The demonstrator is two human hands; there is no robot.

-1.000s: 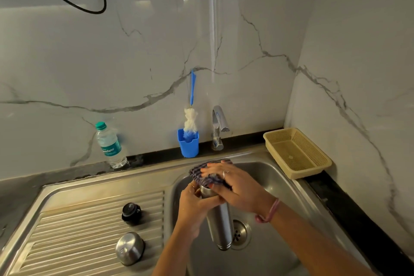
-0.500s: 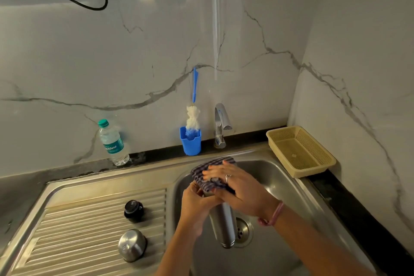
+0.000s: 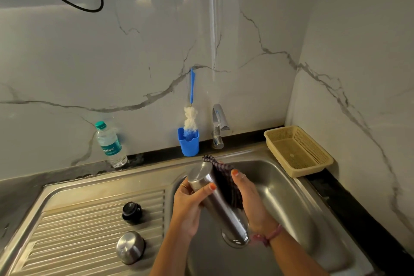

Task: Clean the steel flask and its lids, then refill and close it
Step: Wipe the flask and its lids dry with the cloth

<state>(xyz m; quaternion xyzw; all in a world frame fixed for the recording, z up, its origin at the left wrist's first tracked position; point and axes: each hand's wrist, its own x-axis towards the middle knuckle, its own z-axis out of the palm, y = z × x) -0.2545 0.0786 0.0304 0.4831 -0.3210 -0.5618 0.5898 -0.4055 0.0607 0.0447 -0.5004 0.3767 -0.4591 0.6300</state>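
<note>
Over the sink basin (image 3: 291, 199) the steel flask (image 3: 220, 206) lies tilted, one flat end up toward the far left, the other end low near me. My left hand (image 3: 187, 204) grips its upper part, thumb across the body. My right hand (image 3: 248, 204) presses a dark checked cloth (image 3: 224, 181) against the flask's right side. On the ribbed drainboard (image 3: 78, 231) sit a black inner lid (image 3: 132, 211) and a domed steel cap (image 3: 130, 247).
A plastic water bottle (image 3: 109, 144) stands by the wall at the left. A blue holder (image 3: 188, 144) with a white bottle brush (image 3: 190, 116) is beside the tap (image 3: 219, 126). A beige mesh basket (image 3: 298, 151) rests on the right counter.
The flask has tilted, its flat end now up. The cloth moved from over the top end to the flask's right side.
</note>
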